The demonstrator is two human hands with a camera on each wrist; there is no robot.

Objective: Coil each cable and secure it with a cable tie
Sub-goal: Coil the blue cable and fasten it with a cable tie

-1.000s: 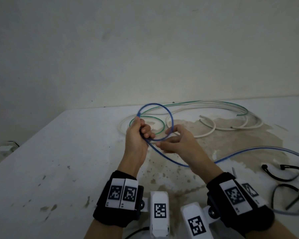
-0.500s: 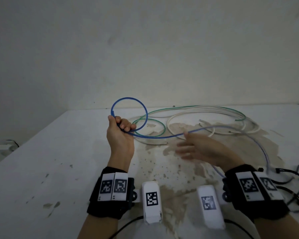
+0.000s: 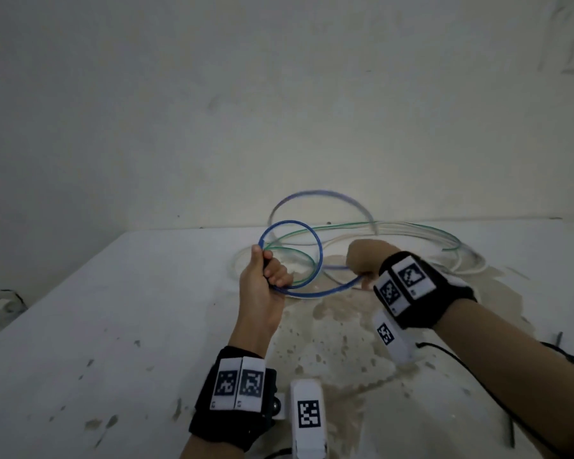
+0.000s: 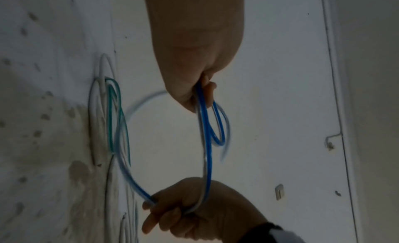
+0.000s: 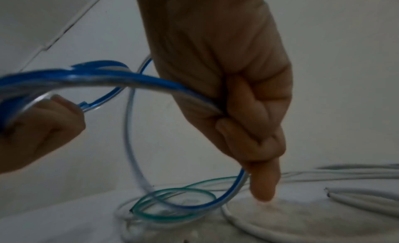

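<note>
While our left hand (image 3: 262,286) grips a small loop of the blue cable (image 3: 318,256) above the desk (image 3: 113,309), our right hand (image 3: 362,260) fingers close round its next stretch, just right.

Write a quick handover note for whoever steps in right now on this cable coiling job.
Left hand: grips the blue cable coil, one loop formed.
Right hand: holds the same cable further along, bringing round a second loop.
Green cable and white cables lie loose on the table.
Done: blue coil started.
Left: finish coiling blue, tie it, then coil and tie the others. No tie fitted yet.
</note>
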